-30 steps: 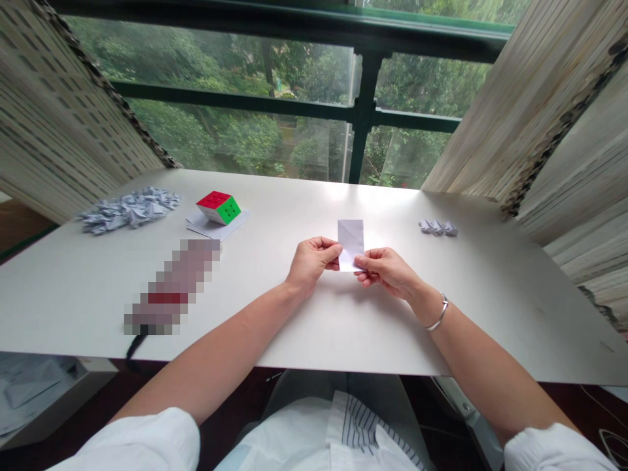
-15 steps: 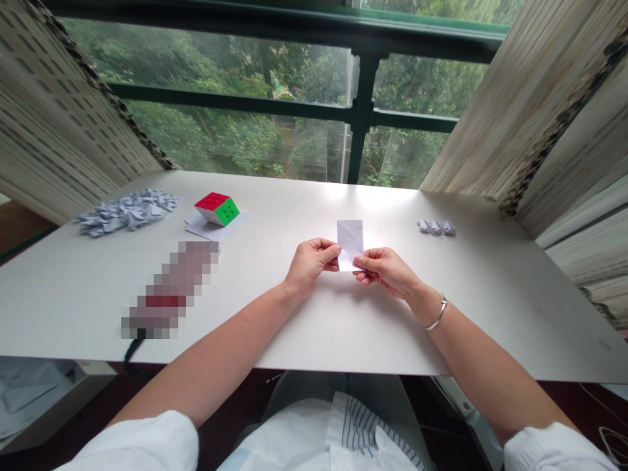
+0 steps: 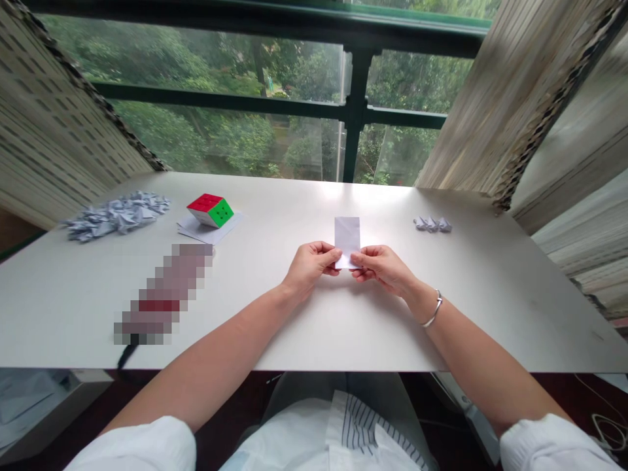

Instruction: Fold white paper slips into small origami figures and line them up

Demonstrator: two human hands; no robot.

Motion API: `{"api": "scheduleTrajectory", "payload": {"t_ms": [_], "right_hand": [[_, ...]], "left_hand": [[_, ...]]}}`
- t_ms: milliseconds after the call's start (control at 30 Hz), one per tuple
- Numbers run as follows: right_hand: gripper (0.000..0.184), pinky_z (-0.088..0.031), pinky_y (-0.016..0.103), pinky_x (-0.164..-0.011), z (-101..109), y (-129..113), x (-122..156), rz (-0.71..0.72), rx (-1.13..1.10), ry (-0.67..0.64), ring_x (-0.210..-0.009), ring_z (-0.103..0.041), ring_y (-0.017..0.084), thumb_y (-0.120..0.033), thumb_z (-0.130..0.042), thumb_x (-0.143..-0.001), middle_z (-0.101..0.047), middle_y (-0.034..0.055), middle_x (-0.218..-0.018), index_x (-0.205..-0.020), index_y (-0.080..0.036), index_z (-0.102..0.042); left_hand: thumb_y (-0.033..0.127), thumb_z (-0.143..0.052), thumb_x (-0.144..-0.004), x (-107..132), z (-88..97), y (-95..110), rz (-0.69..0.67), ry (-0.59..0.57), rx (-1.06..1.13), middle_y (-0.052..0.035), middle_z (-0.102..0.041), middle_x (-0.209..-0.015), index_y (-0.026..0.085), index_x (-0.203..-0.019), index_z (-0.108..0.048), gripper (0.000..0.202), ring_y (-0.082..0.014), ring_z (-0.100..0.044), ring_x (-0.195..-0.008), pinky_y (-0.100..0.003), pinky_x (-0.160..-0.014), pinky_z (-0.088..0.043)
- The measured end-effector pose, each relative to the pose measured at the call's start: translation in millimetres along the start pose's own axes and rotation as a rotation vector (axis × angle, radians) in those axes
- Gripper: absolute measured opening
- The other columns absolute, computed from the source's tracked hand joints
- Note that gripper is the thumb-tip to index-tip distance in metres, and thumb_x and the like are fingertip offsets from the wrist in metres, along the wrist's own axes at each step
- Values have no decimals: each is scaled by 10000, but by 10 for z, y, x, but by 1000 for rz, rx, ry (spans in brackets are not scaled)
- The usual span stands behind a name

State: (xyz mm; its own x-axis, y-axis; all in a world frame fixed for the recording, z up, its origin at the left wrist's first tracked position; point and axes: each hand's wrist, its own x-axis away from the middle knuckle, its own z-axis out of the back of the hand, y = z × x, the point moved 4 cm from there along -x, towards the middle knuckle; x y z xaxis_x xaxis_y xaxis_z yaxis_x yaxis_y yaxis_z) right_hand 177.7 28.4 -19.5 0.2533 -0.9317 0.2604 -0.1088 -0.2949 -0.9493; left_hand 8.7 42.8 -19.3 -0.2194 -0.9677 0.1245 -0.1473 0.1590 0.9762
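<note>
A small white folded paper point(image 3: 347, 234) stands upright above the middle of the white table point(image 3: 314, 314). My left hand point(image 3: 310, 264) pinches its lower left edge with thumb and fingers closed. On the other side my right hand point(image 3: 381, 267), a silver bracelet at its wrist, grips the lower right corner. Both hands rest close together on the tabletop.
A heap of folded paper pieces point(image 3: 115, 213) lies at the far left. A colour cube point(image 3: 210, 209) sits on white sheets point(image 3: 196, 229) beside it. A few small folded pieces point(image 3: 432, 224) lie at the right. A blurred-out object point(image 3: 164, 291) lies near the front left edge.
My two hands have drawn a little closer together on the paper's lower edge. The view has shifted slightly left.
</note>
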Motion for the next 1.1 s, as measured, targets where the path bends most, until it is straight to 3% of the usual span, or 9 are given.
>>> {"api": "scheduleTrajectory", "payload": {"t_ms": [200, 500, 700, 1100], "right_hand": [[402, -555, 212, -519, 45, -50, -9, 115, -36, 124, -534, -554, 75, -462, -876, -612, -588, -24, -603, -702, -139, -655], [396, -534, 220, -511, 31, -44, -1, 99, -37, 88, -519, -537, 78, -457, -884, -589, -607, -7, -593, -685, -141, -665], [400, -538, 219, -512, 27, -28, -11, 77, -32, 83, -561, -579, 98, -461, -880, -599, -638, 17, -652, -720, -140, -675], [408, -537, 248, -531, 57, -38, -19, 128, -31, 125, -564, -599, 113, -458, -884, -586, -647, 17, -646, -701, -142, -653]], "left_hand": [[344, -814, -676, 18, -13, 2, 11, -5, -37, -21, -649, -668, 127, -716, -654, 273, -123, -614, -568, -263, -568, -534], [407, -818, -661, 3, -1, 13, -17, 58, 73, -54, -695, -747, 121, -830, -675, 362, -146, -640, -642, -281, -611, -529], [414, -852, -602, -27, 21, 0, -35, 93, 71, -37, -682, -688, 126, -785, -663, 391, -150, -625, -607, -300, -614, -529], [355, -835, -625, -33, 11, -37, -45, 71, 50, -31, -674, -685, 126, -762, -666, 316, -138, -610, -604, -293, -615, -529]]}}
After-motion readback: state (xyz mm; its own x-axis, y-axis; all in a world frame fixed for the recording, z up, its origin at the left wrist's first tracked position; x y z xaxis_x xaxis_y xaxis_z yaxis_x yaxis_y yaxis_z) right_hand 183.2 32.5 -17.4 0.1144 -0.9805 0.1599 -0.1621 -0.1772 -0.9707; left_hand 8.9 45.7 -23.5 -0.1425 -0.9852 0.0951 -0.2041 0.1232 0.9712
